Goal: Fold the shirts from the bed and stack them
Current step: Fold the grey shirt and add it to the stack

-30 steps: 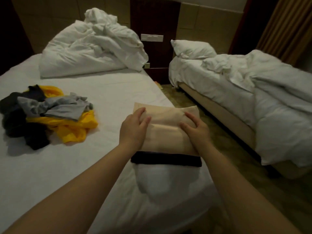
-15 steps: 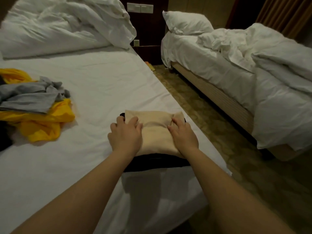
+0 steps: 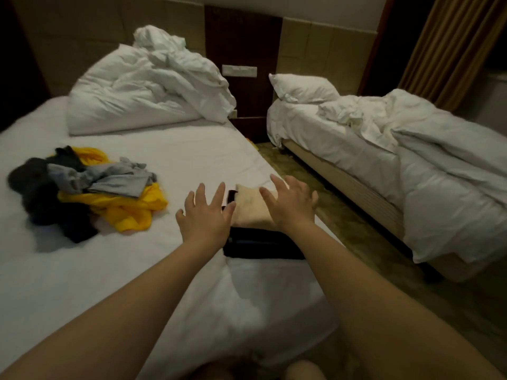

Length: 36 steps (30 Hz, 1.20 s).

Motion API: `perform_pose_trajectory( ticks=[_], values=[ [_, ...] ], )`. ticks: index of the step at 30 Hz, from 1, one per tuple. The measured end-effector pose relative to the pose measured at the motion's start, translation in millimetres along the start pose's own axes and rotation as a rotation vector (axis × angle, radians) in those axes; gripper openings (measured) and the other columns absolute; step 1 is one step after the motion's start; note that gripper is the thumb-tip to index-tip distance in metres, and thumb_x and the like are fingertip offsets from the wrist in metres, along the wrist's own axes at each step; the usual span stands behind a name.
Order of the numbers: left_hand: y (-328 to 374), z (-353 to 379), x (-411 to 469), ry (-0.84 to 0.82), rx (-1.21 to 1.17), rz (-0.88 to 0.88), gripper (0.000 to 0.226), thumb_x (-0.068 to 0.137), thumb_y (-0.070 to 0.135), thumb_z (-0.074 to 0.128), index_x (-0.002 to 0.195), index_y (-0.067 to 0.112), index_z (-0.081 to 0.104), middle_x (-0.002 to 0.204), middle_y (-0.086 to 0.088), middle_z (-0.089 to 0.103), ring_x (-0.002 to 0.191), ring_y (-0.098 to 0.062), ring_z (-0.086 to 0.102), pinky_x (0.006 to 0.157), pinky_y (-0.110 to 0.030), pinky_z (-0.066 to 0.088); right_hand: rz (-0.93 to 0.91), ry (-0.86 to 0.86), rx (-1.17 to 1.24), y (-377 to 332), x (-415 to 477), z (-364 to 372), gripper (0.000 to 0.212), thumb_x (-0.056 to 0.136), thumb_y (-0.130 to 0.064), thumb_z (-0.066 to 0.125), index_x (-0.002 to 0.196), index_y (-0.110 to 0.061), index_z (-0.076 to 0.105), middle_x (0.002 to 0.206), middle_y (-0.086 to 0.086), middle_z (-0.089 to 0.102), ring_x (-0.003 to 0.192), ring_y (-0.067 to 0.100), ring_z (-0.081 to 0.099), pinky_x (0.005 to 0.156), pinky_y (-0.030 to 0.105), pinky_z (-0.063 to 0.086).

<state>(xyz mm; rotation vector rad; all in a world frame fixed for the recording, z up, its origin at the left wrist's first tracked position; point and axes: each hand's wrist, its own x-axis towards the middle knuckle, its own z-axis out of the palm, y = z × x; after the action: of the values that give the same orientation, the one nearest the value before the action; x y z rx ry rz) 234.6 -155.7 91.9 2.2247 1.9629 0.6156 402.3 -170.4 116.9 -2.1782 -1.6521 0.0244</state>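
1. Stack: the folded beige shirt (image 3: 251,212) lies on top of the folded black shirt (image 3: 260,246). Both sit at the right edge of the near bed (image 3: 178,149), close to its corner.

2. Left hand (image 3: 204,219): palm down, all fingers straight and spread apart. It is positioned over the left edge of the stack and holds nothing. Contact with the fabric cannot be determined.

3. Right hand (image 3: 290,207): palm down, fingers straight and spread apart. It covers the right part of the beige shirt and holds nothing. Contact with the fabric cannot be determined.

4. Unfolded pile: a yellow garment (image 3: 123,212), a grey shirt (image 3: 109,181) across it and dark garments (image 3: 41,196) lie heaped on the left part of the same bed, well apart from the stack.

5. Surroundings: a crumpled white duvet (image 3: 145,89) lies at the head of the near bed. A 2nd bed (image 3: 356,152) stands to the right across a strip of floor, with a pillow (image 3: 301,87) and rumpled white bedding.
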Motion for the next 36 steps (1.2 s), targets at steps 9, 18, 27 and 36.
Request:
perform_pose_trajectory(
  ticks=[9,18,27,36],
  values=[
    [-127.3,-53.6,-48.2,0.125,0.143,-0.137,0.054,0.095,0.056,0.029,0.145,0.039,0.020,0.153,-0.005,0.021,0.137,-0.029,0.022,0.104,-0.051,0.028,-0.264,0.053,0.099,-112.5,-40.6,46.0,0.054,0.095,-0.054,0.034,0.143,-0.031,0.033,0.146,0.003,0.038,0.134,0.023,0.032,0.112,0.045,0.020],
    [-273.5,7.4,-60.5,-0.058,0.148,-0.452,0.060,0.096,0.054,0.024,0.149,0.031,0.007,0.156,-0.007,0.014,0.143,-0.029,0.013,0.111,-0.052,0.016,-0.353,-0.163,0.143,-193.2,-37.9,188.7,0.054,0.095,-0.045,0.043,0.144,-0.025,0.032,0.150,0.007,0.031,0.136,0.027,0.029,0.108,0.042,0.023],
    [-351.2,17.9,11.9,0.028,0.170,-0.438,0.057,0.098,0.044,0.030,0.149,0.032,0.010,0.156,0.001,0.015,0.144,-0.020,0.006,0.114,-0.048,0.006,-0.371,-0.059,0.229,-278.1,51.0,259.4,0.055,0.093,-0.041,0.048,0.143,-0.023,0.033,0.150,0.006,0.028,0.136,0.028,0.027,0.107,0.043,0.024],
    [-354.2,5.4,68.1,0.134,0.159,-0.336,0.058,0.096,0.048,0.031,0.149,0.033,0.011,0.156,0.000,0.018,0.143,-0.020,0.011,0.112,-0.050,0.012,-0.341,-0.139,-0.045,-323.0,129.9,274.7,0.028,0.096,-0.037,0.045,0.108,-0.021,0.064,0.119,0.011,0.060,0.116,0.033,0.048,0.091,0.040,0.037]
  ],
)
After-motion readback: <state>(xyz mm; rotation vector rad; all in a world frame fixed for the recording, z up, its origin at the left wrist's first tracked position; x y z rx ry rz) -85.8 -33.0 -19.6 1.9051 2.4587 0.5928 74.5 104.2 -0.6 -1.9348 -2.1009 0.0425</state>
